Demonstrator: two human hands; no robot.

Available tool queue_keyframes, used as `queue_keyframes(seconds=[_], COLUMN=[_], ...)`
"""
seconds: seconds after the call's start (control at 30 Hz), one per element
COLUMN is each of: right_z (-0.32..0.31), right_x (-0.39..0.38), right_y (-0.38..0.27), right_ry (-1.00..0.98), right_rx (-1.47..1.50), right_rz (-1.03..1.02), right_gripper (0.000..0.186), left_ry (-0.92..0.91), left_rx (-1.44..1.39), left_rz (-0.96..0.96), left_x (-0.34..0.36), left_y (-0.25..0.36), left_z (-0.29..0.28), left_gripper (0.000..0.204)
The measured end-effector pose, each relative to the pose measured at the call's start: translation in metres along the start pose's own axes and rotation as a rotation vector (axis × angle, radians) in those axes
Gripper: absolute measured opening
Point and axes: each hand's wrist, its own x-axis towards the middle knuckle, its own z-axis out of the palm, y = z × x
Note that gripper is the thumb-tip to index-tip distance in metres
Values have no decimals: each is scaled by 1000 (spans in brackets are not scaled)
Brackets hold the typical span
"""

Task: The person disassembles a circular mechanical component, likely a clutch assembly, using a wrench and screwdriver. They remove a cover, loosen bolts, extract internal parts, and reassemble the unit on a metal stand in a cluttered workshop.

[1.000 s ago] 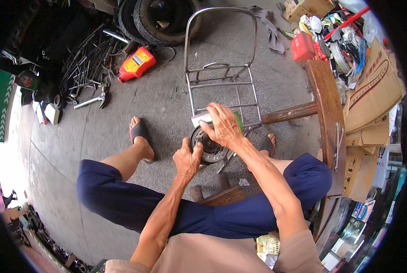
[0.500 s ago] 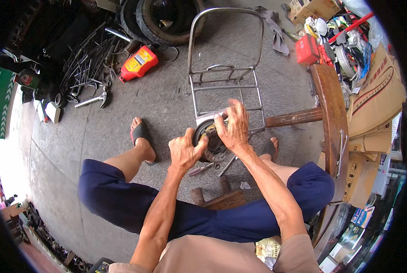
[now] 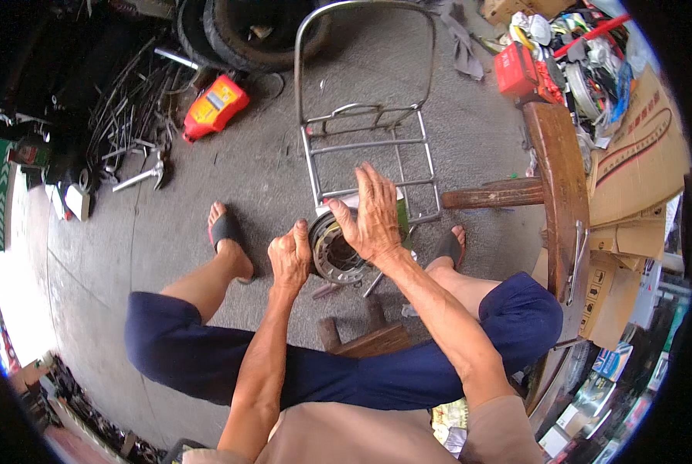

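My left hand point(image 3: 288, 259) is beside the left edge of a round metal hub with a dark rim point(image 3: 338, 263), fingers curled and thumb raised; whether anything is inside them is hidden. My right hand point(image 3: 373, 216) lies over the hub's upper right, fingers stretched out, partly hiding a white and green flat piece point(image 3: 400, 215) behind it. A tubular metal rack point(image 3: 369, 141) lies flat on the floor point(image 3: 106, 255) beyond them. A tool point(image 3: 327, 288) lies below the hub, and a wooden stool piece point(image 3: 373, 340) is between my legs.
A wooden bench point(image 3: 559, 178) with wrenches stands at my right, beside cardboard point(image 3: 632, 155) and clutter with a red box point(image 3: 516, 69). A red-yellow bottle point(image 3: 214, 108), metal tools point(image 3: 137, 176) and old tyres point(image 3: 245, 35) lie at the upper left.
My left hand has drawn leftward from the hub, its thumb now upright instead of over the rim. My right hand's fingers have straightened and spread over the hub.
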Motion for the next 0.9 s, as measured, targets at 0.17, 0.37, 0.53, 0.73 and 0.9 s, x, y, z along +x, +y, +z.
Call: queue_keyframes(seconds=[0.17,0.37,0.53,0.73,0.9], right_z=[1,-30,-40,72,102], right_x=[1,-8,-99,-222,-245], right_y=[7,13,75,127,126], right_ry=[39,437,720,11,-328], right_rx=[60,550,743,577,34], right_rz=[11,454,900,1563,1001], right_gripper=[67,51,46,38,38], left_ry=[-49,-96,-123,42,134], left_rx=[31,-53,-461,-643,-781], left_rz=[-103,-318,-520,-497,-611], left_x=[9,12,4,-9,-5], left_y=[5,2,-4,6,8], left_z=[6,4,12,10,25], left_gripper=[60,69,70,56,51])
